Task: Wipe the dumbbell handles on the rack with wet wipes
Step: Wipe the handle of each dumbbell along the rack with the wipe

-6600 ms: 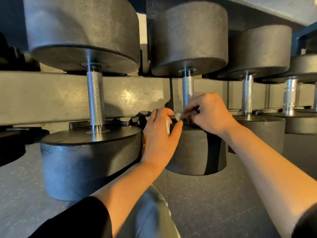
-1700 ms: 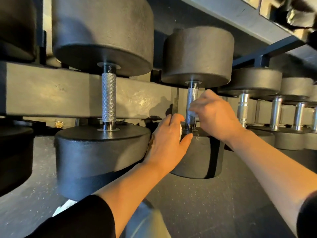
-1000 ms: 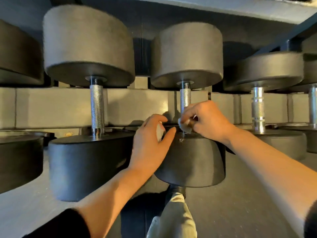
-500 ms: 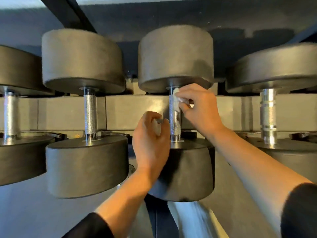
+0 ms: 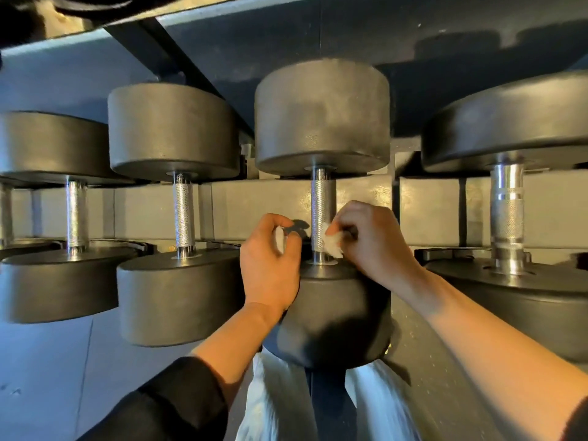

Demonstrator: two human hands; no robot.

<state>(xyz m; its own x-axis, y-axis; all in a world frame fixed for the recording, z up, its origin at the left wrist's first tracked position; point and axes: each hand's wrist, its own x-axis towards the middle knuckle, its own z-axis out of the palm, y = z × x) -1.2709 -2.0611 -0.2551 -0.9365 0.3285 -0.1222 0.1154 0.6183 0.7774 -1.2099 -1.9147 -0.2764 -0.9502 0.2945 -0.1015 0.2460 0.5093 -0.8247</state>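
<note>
Right hand (image 5: 372, 240) pinched a wadded wet wipe (image 5: 332, 243) against the lower right side of the knurled handle (image 5: 322, 214), apparently to scrub near the collar. Left hand (image 5: 270, 262), just left of the handle, curled round a second white piece (image 5: 280, 241), probably held spare.

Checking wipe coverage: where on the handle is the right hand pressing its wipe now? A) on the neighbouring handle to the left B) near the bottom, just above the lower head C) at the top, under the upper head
B: the right hand pinches the wipe against the handle near its bottom end.
</note>
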